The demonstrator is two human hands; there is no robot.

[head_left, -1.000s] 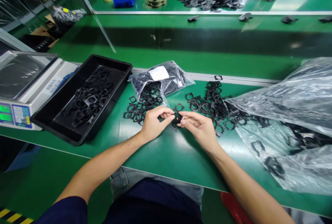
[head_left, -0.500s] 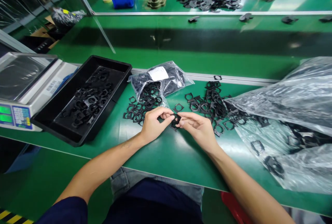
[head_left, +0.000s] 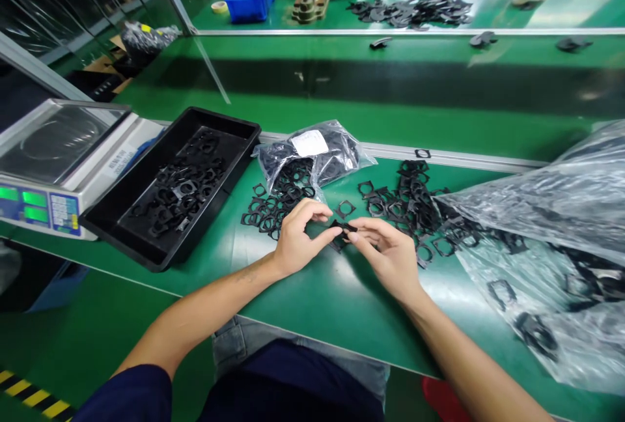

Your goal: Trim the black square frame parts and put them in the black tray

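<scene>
Tray beside scale; bag beyond left hand.

i see, from my remote seat, plain green on the tabletop and solid black on the square ring parts, the held piece and the tray. i read bright green on the scale's displays. the bag label is white, the bin blue, the tape roll pale yellow. i pick out navy on the sleeve, faded blue-grey on the jeans, and yellow-and-black diagonal floor stripes.
</scene>
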